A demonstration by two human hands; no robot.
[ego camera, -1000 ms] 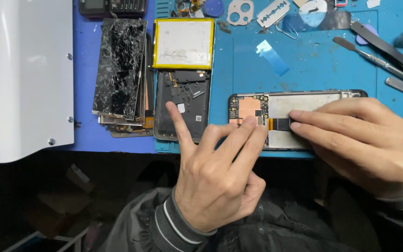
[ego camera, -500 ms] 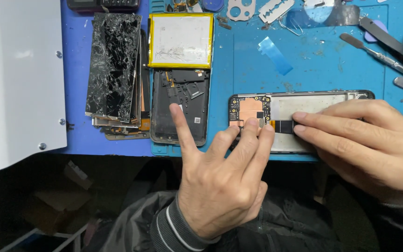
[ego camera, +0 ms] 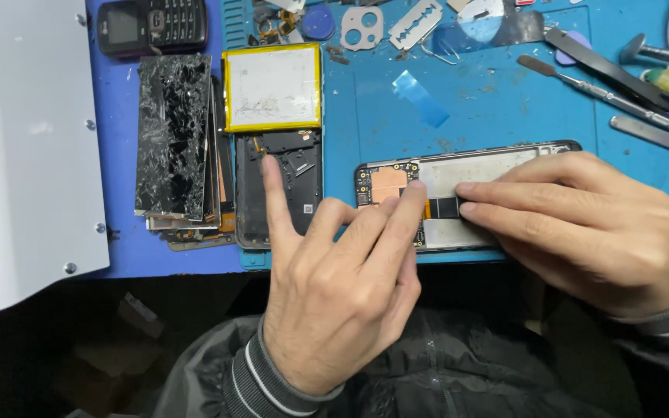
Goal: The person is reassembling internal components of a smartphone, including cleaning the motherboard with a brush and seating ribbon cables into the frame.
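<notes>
While both hands press on it, an opened phone (ego camera: 474, 193) lies on the blue mat (ego camera: 505, 108).
Left hand (ego camera: 334, 286), fingers spread, touches the copper shield (ego camera: 390, 184); right hand (ego camera: 582, 224), fingers together, pins the black ribbon cable (ego camera: 444, 207). Beyond lie a yellow-edged battery (ego camera: 272, 87) and a shattered screen (ego camera: 173, 135).

Blue work mat (ego camera: 505, 108), white panel (ego camera: 17, 139) alongside

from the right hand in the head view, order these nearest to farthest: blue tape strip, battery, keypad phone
From the right hand:
1. Blue tape strip, on the mat just above and left of it.
2. Battery, yellow-edged, further left.
3. Keypad phone, top left corner.
</notes>
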